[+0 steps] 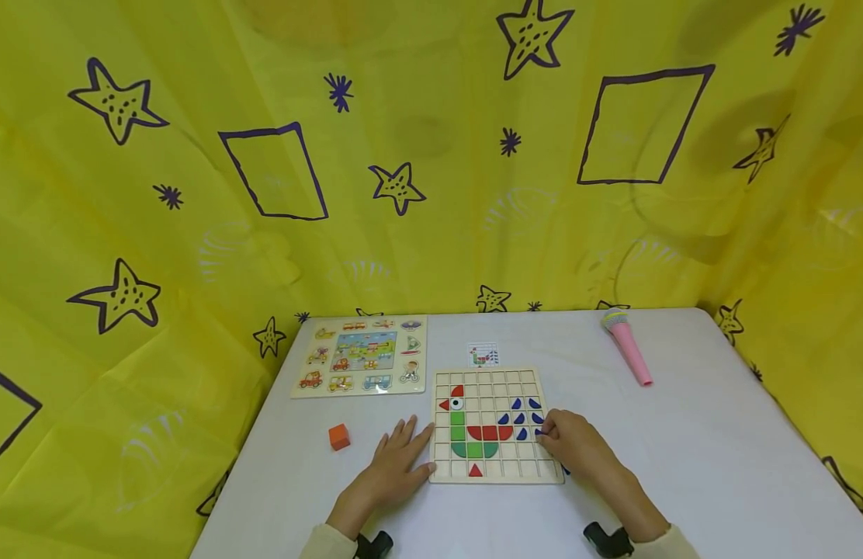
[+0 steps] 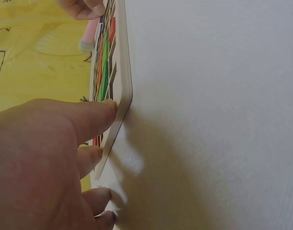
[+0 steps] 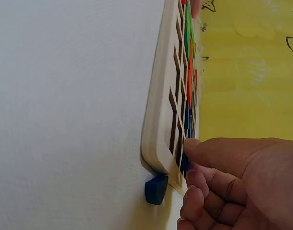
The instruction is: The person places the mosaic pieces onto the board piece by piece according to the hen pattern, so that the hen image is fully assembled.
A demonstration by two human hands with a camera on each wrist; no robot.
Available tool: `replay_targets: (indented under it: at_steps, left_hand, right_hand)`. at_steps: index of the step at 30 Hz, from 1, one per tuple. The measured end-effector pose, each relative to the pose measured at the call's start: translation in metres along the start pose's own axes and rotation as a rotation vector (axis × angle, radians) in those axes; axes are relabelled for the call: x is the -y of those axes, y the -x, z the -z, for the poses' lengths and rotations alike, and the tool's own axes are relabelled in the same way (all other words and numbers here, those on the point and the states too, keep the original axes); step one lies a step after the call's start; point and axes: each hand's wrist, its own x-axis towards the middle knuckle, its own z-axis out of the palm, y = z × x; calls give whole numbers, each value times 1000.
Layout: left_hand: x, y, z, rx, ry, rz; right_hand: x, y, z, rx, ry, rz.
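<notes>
A square wooden grid board (image 1: pixel 497 479) lies on the table with coloured pieces forming a bird: green squares, red pieces, a round eye and several blue leaf-shaped pieces. My left hand (image 1: pixel 394 468) lies flat at the board's left side, its thumb and forefinger touching the edge, fingers spread. Over the right side of the board, my right hand (image 1: pixel 578 444) pinches a blue piece (image 3: pixel 185 163) between thumb and curled fingers, in a right-hand cell. Its fingers partly cover that piece. Another blue piece (image 3: pixel 156 189) lies on the table against the board's near right corner.
A picture card (image 1: pixel 483 355) with the same bird lies behind the board. A vehicle puzzle (image 1: pixel 365 388) is at the back left, an orange cube (image 1: pixel 339 436) in front of it. At the back right lies a pink toy microphone (image 1: pixel 630 349). Yellow curtains surround the white table.
</notes>
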Motion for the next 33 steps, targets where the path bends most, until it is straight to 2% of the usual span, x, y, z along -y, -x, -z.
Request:
replay_targets:
  at_steps: [9,16,23,33]
  left_hand:
    - [2,-1,-2,5,-4,6]
    - [1,-2,-2,-4,-3,1]
    - [0,-1,-1,-11,5,-5]
    - [-1,1,0,-10,6,-1]
  right_hand:
    - [-3,0,-2,-7,-18,33]
    - [-1,-1,0,5,-18,-14]
    - [0,-3,-3,-16,6,-3]
    - [0,-5,-6,-15,15,-28]
